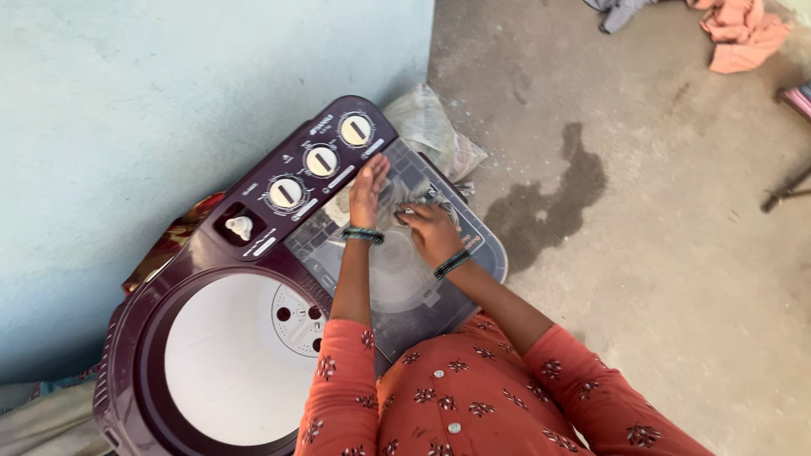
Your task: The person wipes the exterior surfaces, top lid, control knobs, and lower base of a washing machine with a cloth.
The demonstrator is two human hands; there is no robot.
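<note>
I look down on a maroon twin-tub washing machine (127,338). My left hand (369,190) lies flat with its fingers stretched out on the smoky see-through lid (422,295) of the right tub, just below the control knobs (321,160). My right hand (431,232) rests beside it with curled fingers closed on a crumpled grey cloth (410,196) lying on that lid. Both wrists wear dark bangles. The cloth sits between the two hands, partly hidden by them.
The large left tub (228,355) stands uncovered, white inside. A pale blue wall (169,84) is behind the machine. A crumpled plastic bag (435,127) lies at its far corner. The concrete floor has a wet patch (549,198), an orange cloth (743,34) and a grey cloth (621,10).
</note>
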